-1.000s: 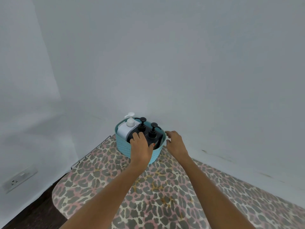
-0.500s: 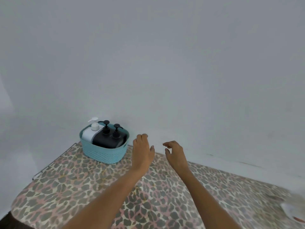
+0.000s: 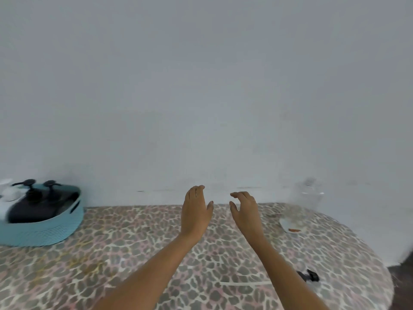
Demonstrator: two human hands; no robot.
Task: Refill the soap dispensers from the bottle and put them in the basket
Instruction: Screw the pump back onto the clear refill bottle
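Note:
A teal basket (image 3: 55,229) stands at the far left of the leopard-print table (image 3: 134,253). Inside it sit two black pump dispensers (image 3: 33,204) and a white pump bottle (image 3: 9,193), cut off by the frame edge. My left hand (image 3: 195,211) hovers over the middle of the table with straight fingers, holding nothing. My right hand (image 3: 245,209) hovers beside it, fingers loosely bent and empty. A blurred clear container (image 3: 309,195) stands at the back right by the wall. A black pump head with a white tube (image 3: 309,276) lies on the table at the right, partly behind my right forearm.
A small white dish with something orange on it (image 3: 290,225) lies at the right of the table, in front of the clear container. A plain white wall runs along the back edge. The table's rounded edge curves down at the right, with dark floor beyond it.
Both hands have left the basket and moved right, away from it. The view has swung right, so the basket now sits at the left edge and the clear container has come into sight.

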